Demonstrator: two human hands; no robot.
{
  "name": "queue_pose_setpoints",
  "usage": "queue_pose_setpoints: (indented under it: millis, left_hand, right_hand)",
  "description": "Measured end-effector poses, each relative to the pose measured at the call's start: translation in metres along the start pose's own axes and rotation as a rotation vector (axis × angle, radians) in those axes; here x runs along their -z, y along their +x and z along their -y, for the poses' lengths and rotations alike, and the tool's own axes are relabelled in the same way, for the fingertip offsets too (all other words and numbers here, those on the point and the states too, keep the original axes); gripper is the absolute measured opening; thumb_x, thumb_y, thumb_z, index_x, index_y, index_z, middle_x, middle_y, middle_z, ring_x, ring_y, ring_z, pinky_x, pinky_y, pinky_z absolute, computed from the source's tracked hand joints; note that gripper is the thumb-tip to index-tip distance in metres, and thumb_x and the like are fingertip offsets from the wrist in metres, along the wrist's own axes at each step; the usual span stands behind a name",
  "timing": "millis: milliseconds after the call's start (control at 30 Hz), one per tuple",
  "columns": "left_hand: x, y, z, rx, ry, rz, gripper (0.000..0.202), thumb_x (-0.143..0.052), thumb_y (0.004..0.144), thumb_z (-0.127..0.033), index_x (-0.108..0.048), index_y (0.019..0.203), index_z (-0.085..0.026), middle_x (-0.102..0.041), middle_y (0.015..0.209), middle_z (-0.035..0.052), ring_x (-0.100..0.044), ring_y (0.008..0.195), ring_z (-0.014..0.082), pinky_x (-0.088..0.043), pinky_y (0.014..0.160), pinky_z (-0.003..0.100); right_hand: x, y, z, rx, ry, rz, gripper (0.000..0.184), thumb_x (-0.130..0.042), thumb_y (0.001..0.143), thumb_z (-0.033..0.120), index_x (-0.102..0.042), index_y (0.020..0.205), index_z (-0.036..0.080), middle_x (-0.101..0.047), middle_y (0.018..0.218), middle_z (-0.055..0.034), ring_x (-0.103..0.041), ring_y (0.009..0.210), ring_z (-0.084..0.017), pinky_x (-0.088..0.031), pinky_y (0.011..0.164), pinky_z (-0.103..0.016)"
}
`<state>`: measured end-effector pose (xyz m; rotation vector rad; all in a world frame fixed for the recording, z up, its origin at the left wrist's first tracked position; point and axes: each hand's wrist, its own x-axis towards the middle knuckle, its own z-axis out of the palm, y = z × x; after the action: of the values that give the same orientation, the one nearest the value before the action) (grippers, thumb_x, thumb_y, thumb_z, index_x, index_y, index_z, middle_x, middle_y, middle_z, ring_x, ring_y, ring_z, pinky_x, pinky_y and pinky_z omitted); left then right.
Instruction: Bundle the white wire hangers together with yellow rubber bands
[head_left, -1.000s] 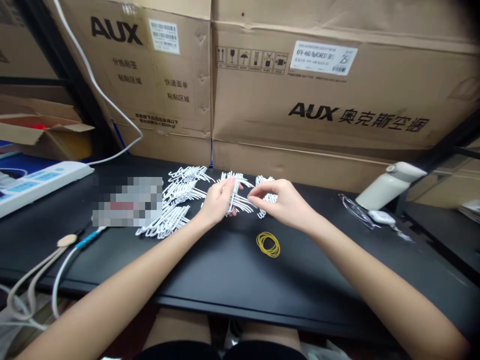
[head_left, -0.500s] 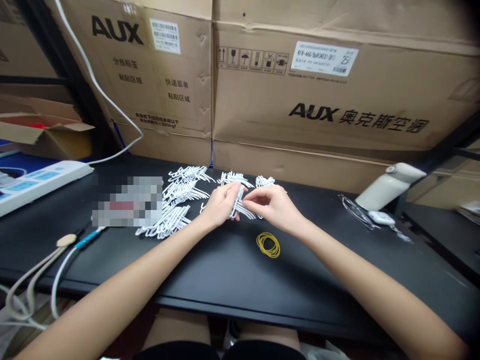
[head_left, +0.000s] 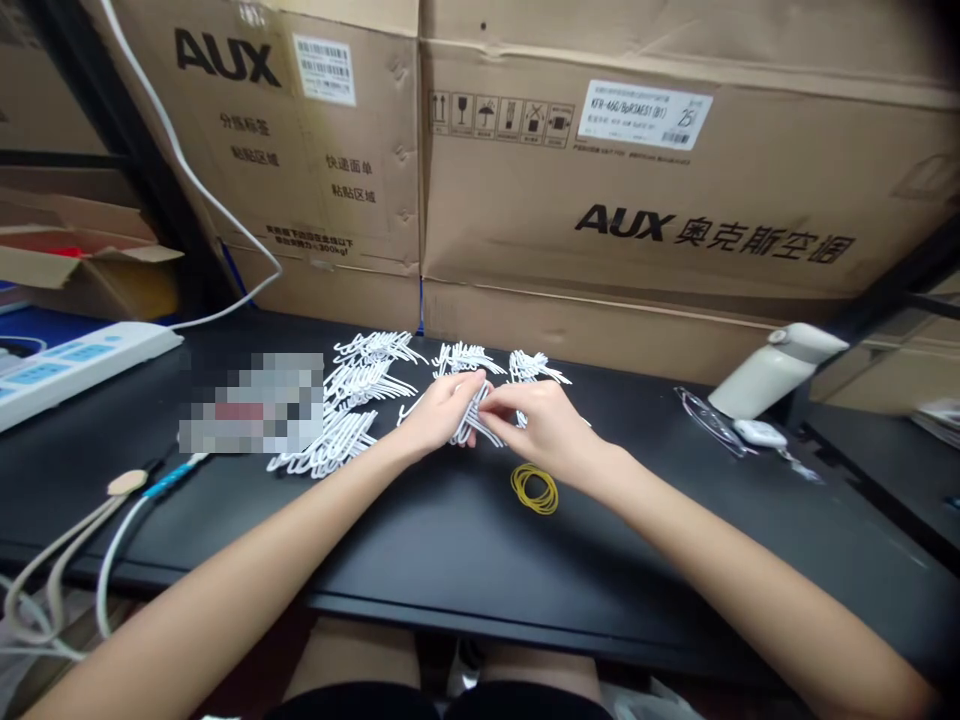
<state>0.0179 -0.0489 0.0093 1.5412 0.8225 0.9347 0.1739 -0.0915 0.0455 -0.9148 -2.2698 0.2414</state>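
In the head view, my left hand [head_left: 442,410] is closed round a bunch of white wire hooks [head_left: 484,428], whose straight ends stick out to the right. The thumb and fingertips of my right hand [head_left: 540,415] pinch at this same bunch from the right; what lies exactly between them is partly hidden. Behind and left of my hands lie piles of similar white hooks [head_left: 341,445]. Smaller piles rest at the back, one of them partly behind my right hand. On the black table just below my right hand is a loose coil of yellow rubber bands [head_left: 535,489].
Large cardboard boxes [head_left: 510,230] wall off the back. To the right are a cream bottle [head_left: 765,375], eyeglasses [head_left: 709,422] and a small white case [head_left: 760,433]. At left are a power strip [head_left: 82,365], cables and a blurred-out item [head_left: 255,405].
My right hand has moved slightly down and left, with its fingertips still at the hooks. My left hand keeps its hold. The view has shifted slightly.
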Motion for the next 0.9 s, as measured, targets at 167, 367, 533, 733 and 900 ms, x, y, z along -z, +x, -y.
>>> queue_pose_setpoints:
  millis: [167,367,533,733,900]
  left_hand:
    - [-0.0005,-0.0018,0.0011,-0.081,0.047,-0.020,0.037,-0.041,0.089,-0.050,-0.055,0.080,-0.017,-0.054,0.053,-0.0011,-0.052,0.037,0.0114,-0.039,0.035,0.020]
    - [-0.0029,-0.0051,-0.0015,-0.116,0.109,-0.081,0.036,-0.039,0.090,-0.048,-0.056,0.088,-0.016,-0.054,0.058,-0.0012,-0.054,0.039,0.0111,-0.041,0.036,0.020]
    - [-0.0036,-0.0064,-0.0024,-0.118,0.150,-0.082,0.037,-0.041,0.089,-0.049,-0.057,0.086,-0.016,-0.054,0.055,-0.0020,-0.054,0.038,0.0114,-0.041,0.036,0.020]
    - [-0.0037,-0.0072,-0.0032,-0.137,0.156,-0.104,0.036,-0.042,0.089,-0.049,-0.057,0.084,-0.017,-0.054,0.055,-0.0019,-0.052,0.038,0.0112,-0.038,0.036,0.020]
    - [-0.0023,-0.0053,-0.0052,-0.141,0.169,-0.122,0.036,-0.040,0.090,-0.048,-0.055,0.081,-0.017,-0.055,0.051,-0.0015,-0.051,0.036,0.0119,-0.036,0.035,0.020]
  right_hand:
    - [0.0030,0.0005,0.0020,-0.160,0.133,0.033,0.020,-0.055,0.085,0.020,-0.066,0.068,0.018,-0.067,0.063,0.0001,-0.059,0.055,-0.012,-0.046,0.058,-0.023]
    - [0.0008,-0.0007,-0.0023,-0.377,0.317,0.211,0.039,-0.045,0.090,0.038,-0.060,0.061,0.016,-0.061,0.054,-0.0008,-0.056,0.043,-0.010,-0.048,0.047,-0.021]
    - [-0.0033,-0.0015,-0.0064,-0.364,0.342,0.264,0.039,-0.042,0.092,0.038,-0.059,0.065,0.016,-0.061,0.055,-0.0009,-0.057,0.044,-0.010,-0.049,0.046,-0.020]
    - [-0.0047,-0.0020,-0.0076,-0.319,0.296,0.248,0.041,-0.040,0.093,0.039,-0.060,0.064,0.016,-0.060,0.054,0.0002,-0.057,0.044,-0.010,-0.048,0.048,-0.021]
    - [-0.0003,0.0009,-0.0075,-0.303,0.333,0.228,0.044,-0.039,0.093,0.043,-0.063,0.067,0.016,-0.060,0.054,0.0001,-0.056,0.045,-0.010,-0.047,0.050,-0.021]
